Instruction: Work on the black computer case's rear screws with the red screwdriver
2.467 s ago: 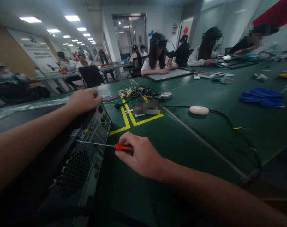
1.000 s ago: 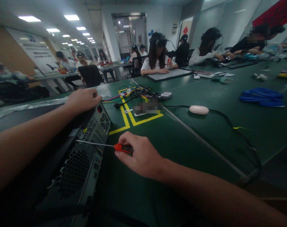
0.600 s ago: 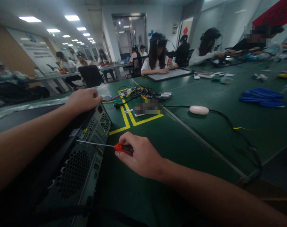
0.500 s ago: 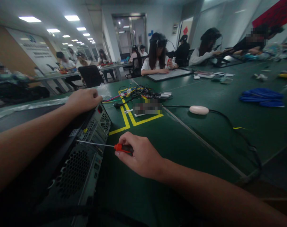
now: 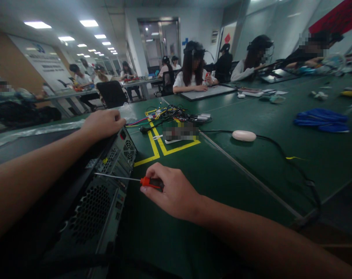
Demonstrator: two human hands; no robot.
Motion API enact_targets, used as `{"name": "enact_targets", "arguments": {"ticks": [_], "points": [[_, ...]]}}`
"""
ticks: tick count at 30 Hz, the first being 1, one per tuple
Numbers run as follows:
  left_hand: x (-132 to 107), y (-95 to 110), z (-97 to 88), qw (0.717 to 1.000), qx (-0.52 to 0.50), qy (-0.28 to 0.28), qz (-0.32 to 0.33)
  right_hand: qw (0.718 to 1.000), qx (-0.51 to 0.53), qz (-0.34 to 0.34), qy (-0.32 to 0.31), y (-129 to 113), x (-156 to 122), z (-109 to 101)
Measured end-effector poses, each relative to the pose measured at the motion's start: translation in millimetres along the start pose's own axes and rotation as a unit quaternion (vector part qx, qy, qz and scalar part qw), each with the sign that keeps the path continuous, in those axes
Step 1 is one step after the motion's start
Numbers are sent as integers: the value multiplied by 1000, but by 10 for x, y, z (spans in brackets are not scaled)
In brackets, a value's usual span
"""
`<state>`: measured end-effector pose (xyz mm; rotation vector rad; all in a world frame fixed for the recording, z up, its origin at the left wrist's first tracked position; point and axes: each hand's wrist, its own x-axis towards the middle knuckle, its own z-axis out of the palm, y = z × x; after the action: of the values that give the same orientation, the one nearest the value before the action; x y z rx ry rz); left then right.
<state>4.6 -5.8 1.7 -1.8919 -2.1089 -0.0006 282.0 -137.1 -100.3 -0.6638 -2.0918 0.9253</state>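
Head view: a screwdriver (image 5: 151, 183) is being held by the right hand (image 5: 176, 190), and its shaft is being directed at the rear side of a computer case (image 5: 106, 221). As it is judged here, the main danger is a slipping of the tip. This could be caused by a sideways push, since the long thin shaft is being steered only from the handle, and the metal could be scratched. Whether the tip is being seated in anything cannot be told, because this zone is too dark and small. The case could also be shifted on the table (image 5: 222, 182), if the pressure of the tool is not being balanced by the left hand (image 5: 103, 124). The upper edge of the case is being touched by that hand with curled fingers; how firmly cannot be told.

The red front part of the handle is being pinched between the thumb and the forefinger of the right hand, while the rear part is being partly covered by the curled hand. The shaft is lying outside the grip, extended toward the case, and in this view it is passing between the fan grille (image 5: 129, 150) and the honeycomb vent (image 5: 90, 211). Tangled cables (image 5: 172, 113) are lying well apart from the tip.
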Motion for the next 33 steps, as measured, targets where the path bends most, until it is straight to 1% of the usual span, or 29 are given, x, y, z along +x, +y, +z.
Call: {"name": "enact_targets", "arguments": {"ticks": [7,17,21,25,30,33], "points": [[0,0,-23,1000,-3,-5,8,1000,-13,-4,2,-8,8,-15],[-1,-8,-9,1000,-3,-7,10,999,-29,-21,9,2,20,-21],[2,-7,-14,1000,-7,-6,12,1000,-21,-8,-3,-14,17,-18],[-1,-3,-18,1000,-15,-1,11,1000,-6,5,6,-27,6,-17],[-9,7,-23,1000,-14,-3,2,1000,-19,-3,4,-17,6,-18],[-7,7,-20,1000,-10,-4,8,1000,-23,-9,0,-11,11,-20]]}}
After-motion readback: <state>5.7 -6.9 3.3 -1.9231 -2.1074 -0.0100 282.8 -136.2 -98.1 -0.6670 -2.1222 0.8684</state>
